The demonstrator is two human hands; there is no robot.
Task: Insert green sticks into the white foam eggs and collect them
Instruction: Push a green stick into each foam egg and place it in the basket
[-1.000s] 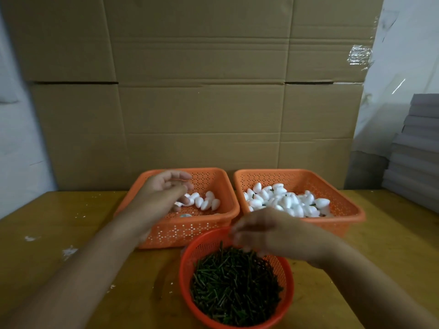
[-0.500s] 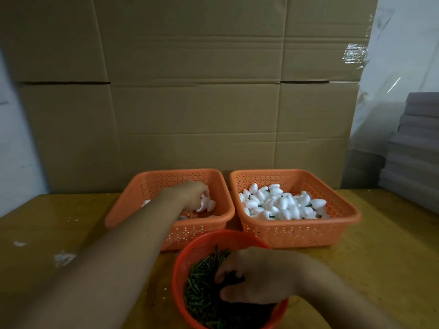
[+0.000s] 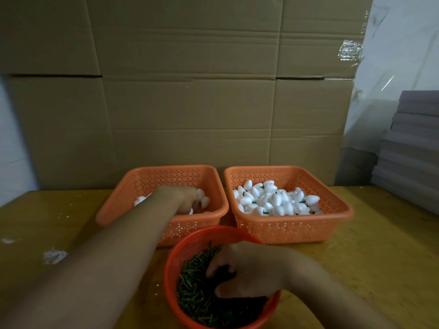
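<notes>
- Three baskets stand on the yellow wooden table [image 3: 356,252]: two orange rectangular ones side by side at 12 o'clock and one red round one at 6 o'clock, just in front of the gap between them
- The left rectangular basket [image 3: 142,186] holds a few plain white foam eggs [image 3: 204,202]; the left forearm crosses its near rim and hides most of them, so a count is not possible
- The left hand [image 3: 184,198] is down inside this basket among the eggs, fingers bent downward; whether they grip an egg I cannot tell
- The right rectangular basket [image 3: 332,207] carries a heap of finished eggs [image 3: 275,200], several dozen, with short green stubs poking out between them
- The round basket [image 3: 190,243] is filled with loose green sticks [image 3: 192,288], far too many to count
- The right hand [image 3: 247,269] lies on the stick pile, fingers curled down into it with sticks between them, covering the 3 o'clock half of that basket
- The two hands are well apart, each in its own basket
- A wall of flattened cardboard boxes [image 3: 190,103] stands behind the table, with a patch of clear tape [image 3: 350,49] at 1 o'clock
- A stack of grey sheets [image 3: 411,143] rises at 3 o'clock
- White crumbs [image 3: 54,255] lie on the tabletop at 9 o'clock
</notes>
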